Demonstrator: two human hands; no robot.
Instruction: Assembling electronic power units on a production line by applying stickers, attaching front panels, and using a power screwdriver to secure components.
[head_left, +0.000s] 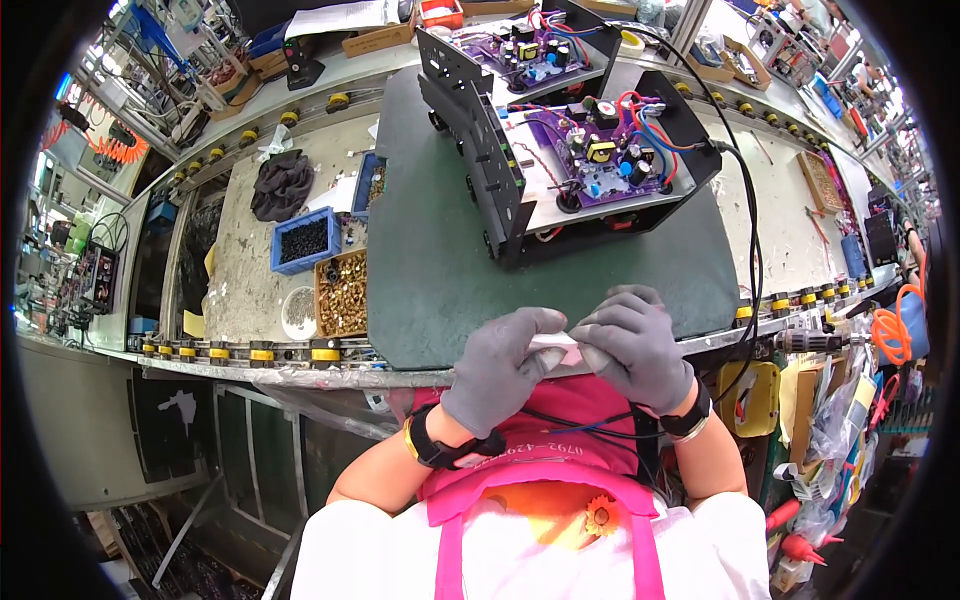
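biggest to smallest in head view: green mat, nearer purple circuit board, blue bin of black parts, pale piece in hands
1. green mat
2. nearer purple circuit board
3. blue bin
4. pale piece

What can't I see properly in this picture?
- Head view: part of the small whitish piece, covered by the gloved left hand and right hand.
- Head view: part of the rear black chassis, cut off by the top edge.
- Head view: the bits in the white dish, too small to tell apart.
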